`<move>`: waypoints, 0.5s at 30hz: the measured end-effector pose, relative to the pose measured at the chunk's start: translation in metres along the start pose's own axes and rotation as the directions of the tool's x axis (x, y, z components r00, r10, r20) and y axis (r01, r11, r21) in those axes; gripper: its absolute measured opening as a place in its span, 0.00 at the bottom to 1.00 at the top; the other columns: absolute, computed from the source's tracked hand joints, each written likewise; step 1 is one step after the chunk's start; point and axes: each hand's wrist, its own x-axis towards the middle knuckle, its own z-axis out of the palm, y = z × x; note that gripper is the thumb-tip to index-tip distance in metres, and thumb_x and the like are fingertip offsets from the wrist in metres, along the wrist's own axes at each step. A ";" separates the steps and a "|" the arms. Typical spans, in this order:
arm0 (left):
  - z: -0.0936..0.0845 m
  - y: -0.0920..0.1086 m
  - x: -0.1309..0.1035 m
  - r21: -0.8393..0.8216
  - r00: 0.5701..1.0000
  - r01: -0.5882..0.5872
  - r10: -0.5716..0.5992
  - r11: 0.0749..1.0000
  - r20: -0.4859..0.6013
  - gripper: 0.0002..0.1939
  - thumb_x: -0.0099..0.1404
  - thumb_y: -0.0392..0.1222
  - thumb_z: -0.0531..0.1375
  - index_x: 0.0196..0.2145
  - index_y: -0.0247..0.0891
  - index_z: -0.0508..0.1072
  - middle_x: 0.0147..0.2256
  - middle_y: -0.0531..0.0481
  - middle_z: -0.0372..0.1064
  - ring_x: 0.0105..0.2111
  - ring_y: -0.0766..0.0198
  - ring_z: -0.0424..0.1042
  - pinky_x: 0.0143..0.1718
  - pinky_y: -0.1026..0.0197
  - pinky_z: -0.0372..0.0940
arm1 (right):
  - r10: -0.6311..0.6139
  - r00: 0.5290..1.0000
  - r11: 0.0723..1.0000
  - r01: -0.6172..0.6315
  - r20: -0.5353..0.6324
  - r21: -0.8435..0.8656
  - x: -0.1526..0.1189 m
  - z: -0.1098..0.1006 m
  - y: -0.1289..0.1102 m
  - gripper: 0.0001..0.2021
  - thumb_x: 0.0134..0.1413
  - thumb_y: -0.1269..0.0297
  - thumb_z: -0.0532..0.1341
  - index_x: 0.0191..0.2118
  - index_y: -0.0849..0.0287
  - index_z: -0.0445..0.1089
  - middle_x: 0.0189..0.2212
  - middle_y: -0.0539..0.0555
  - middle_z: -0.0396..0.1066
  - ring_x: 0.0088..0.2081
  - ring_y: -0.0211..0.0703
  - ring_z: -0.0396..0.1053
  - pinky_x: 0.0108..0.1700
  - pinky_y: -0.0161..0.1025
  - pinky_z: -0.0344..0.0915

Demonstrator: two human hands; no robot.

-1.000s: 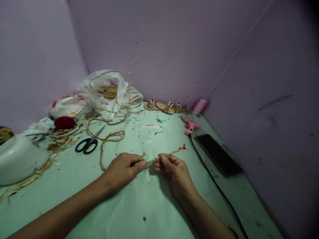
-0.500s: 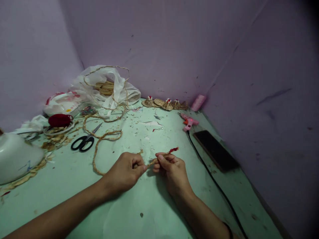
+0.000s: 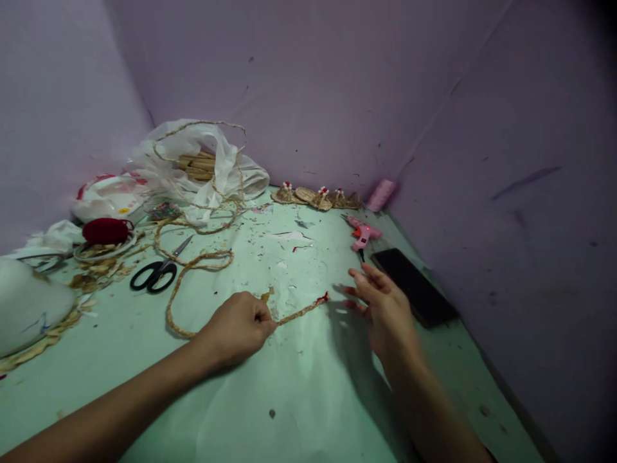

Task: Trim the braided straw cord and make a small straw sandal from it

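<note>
My left hand (image 3: 243, 328) is closed around a braided straw rope (image 3: 301, 313) near its end. The rope's tip, bound with red thread (image 3: 322, 298), sticks out to the right of my fingers. On the other side the rope loops back past the scissors toward the plastic bag. My right hand (image 3: 383, 305) is in the air with fingers apart, holding nothing. It is right of the rope tip, in front of the pink glue gun (image 3: 362, 235) and beside the black phone (image 3: 414, 286).
Black-handled scissors (image 3: 157, 273) lie at the left, near dark red yarn (image 3: 107, 231) and straw scraps. A white plastic bag (image 3: 255, 180) holds straw at the back. Small woven pieces (image 3: 321, 200) and a pink spool (image 3: 382, 194) line the wall. A white rounded object (image 3: 33, 308) stands far left.
My right hand has let go of the rope's end and moved right, its fingers spreading. My left hand stays on the rope, whose red-bound tip now lies free.
</note>
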 end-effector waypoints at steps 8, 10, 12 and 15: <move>-0.005 0.000 0.007 -0.082 0.997 0.032 -0.026 0.996 0.070 0.08 0.46 0.41 0.52 0.15 0.35 0.64 0.15 0.55 0.53 0.18 0.70 0.51 0.19 0.65 0.46 | -0.094 0.993 0.984 0.104 -0.070 0.146 0.010 -0.009 -0.005 0.16 0.35 0.70 0.66 0.36 0.59 0.66 0.34 0.50 0.68 0.22 0.29 0.64 0.21 0.28 0.65; -0.005 -0.001 0.010 -0.120 0.993 0.063 -0.050 0.991 0.106 0.08 0.45 0.41 0.52 0.14 0.35 0.63 0.14 0.55 0.53 0.17 0.71 0.51 0.18 0.65 0.46 | -0.116 0.987 0.975 0.134 -0.107 0.177 0.013 -0.013 -0.007 0.16 0.34 0.70 0.66 0.35 0.59 0.67 0.33 0.49 0.68 0.22 0.28 0.64 0.22 0.27 0.65; -0.005 -0.004 0.012 -0.143 0.989 0.075 -0.056 0.987 0.134 0.09 0.46 0.42 0.52 0.14 0.35 0.61 0.13 0.55 0.53 0.16 0.71 0.51 0.18 0.65 0.46 | -0.141 0.977 0.964 0.172 -0.159 0.203 0.016 -0.020 -0.012 0.15 0.34 0.71 0.66 0.34 0.58 0.67 0.32 0.48 0.69 0.22 0.28 0.64 0.22 0.27 0.65; -0.003 -0.007 0.014 -0.149 0.992 0.046 -0.028 0.988 0.120 0.11 0.47 0.44 0.51 0.13 0.36 0.59 0.12 0.55 0.53 0.16 0.71 0.51 0.18 0.65 0.46 | -0.159 0.965 0.956 0.203 -0.210 0.212 0.019 -0.032 -0.024 0.14 0.32 0.72 0.66 0.32 0.59 0.68 0.29 0.47 0.69 0.21 0.28 0.64 0.22 0.26 0.65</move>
